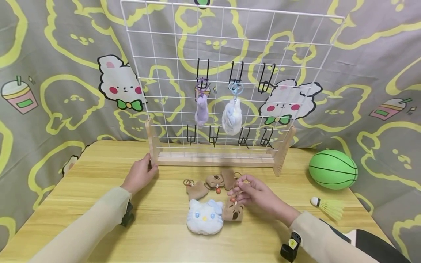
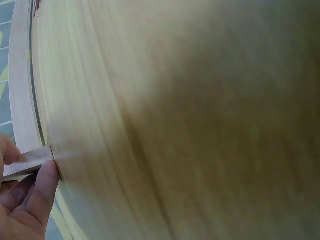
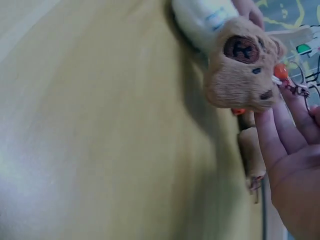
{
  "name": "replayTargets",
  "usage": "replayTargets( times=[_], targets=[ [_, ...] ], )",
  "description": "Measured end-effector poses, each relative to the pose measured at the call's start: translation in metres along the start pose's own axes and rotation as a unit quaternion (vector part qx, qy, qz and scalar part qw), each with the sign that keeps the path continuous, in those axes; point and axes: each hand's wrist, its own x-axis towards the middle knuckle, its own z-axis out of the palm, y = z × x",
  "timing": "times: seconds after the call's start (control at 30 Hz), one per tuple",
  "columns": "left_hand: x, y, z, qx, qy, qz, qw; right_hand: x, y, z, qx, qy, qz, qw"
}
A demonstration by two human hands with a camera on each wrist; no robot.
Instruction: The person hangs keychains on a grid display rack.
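- Right hand [image 1: 254, 191] has a narrow pinch, thumb and fingertips, on the dark metal ring and clasp [image 3: 300, 90] of a brown plush animal-head keychain [image 1: 232, 213] with an orange bead [image 3: 281, 71]. In the right wrist view it looks lifted off the wood.
- The keychain is at the near right of the bunch, just right of the fluffy white cat-head plush with a blue bow [image 1: 204, 219]. More brown plush keychains [image 1: 197, 190] lie farther back, towards the rack.
- Left hand [image 1: 140, 175] grips the pale wooden end piece [image 1: 151, 146] on the left of the white wire-grid rack [image 1: 215, 161]. Thumb one side, fingers the other. Nice, imo keep it there so the rack can't skate around.
- For the pinch: I'd hold only the ring's edge and leave the loop's opening clear, otherwise your fingertips block it.
- Lift straight up past the cat plush before going far, so the bead or fur doesn't snag.
- Let the plush settle underneath; a swinging one probably twists the ring.
- Of the upper black wire hooks, the right one [image 1: 265, 87] carries nothing; a purple plush [image 1: 201, 111] and a white-and-blue plush [image 1: 232, 118] hang left of it.
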Motion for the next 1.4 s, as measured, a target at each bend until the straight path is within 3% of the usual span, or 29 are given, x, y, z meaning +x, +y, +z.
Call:
replayTargets(
  times=[0.13,0.27,0.43,0.57,0.83,0.93,1.03,1.13,1.4],
  targets=[
    [0.0,-0.002,0.0,-0.003,-0.004,-0.003,1.0,-0.001,-0.015,-0.001,-0.024,0.023,-0.033,0.999],
    [0.0,-0.003,0.0,-0.004,-0.006,-0.004,1.0,0.0,-0.036,-0.003,-0.068,0.054,-0.099,0.991],
    [-0.001,-0.002,0.001,-0.005,-0.006,-0.007,0.9999,0.001,-0.066,-0.009,-0.118,0.102,-0.202,0.967],
    [-0.002,-0.003,0.001,-0.006,-0.004,-0.006,0.9999,0.001,-0.095,-0.016,-0.15,0.154,-0.248,0.945],
    [-0.001,-0.003,0.002,-0.004,0.002,-0.002,1.0,0.001,-0.152,-0.031,-0.208,0.266,-0.259,0.905],
    [-0.001,-0.003,0.002,-0.003,0.005,0.0,1.0,0.005,-0.168,-0.037,-0.195,0.282,-0.288,0.894],
    [-0.001,-0.004,0.002,-0.002,0.007,0.002,1.0,0.012,-0.181,-0.042,-0.19,0.305,-0.322,0.876],
    [-0.001,-0.004,0.002,-0.003,0.007,0.004,1.0,0.018,-0.19,-0.045,-0.19,0.326,-0.331,0.865],
    [-0.001,-0.004,0.002,0.001,0.008,0.009,0.9999,0.035,-0.203,-0.048,-0.21,0.355,-0.294,0.862]
  ],
)
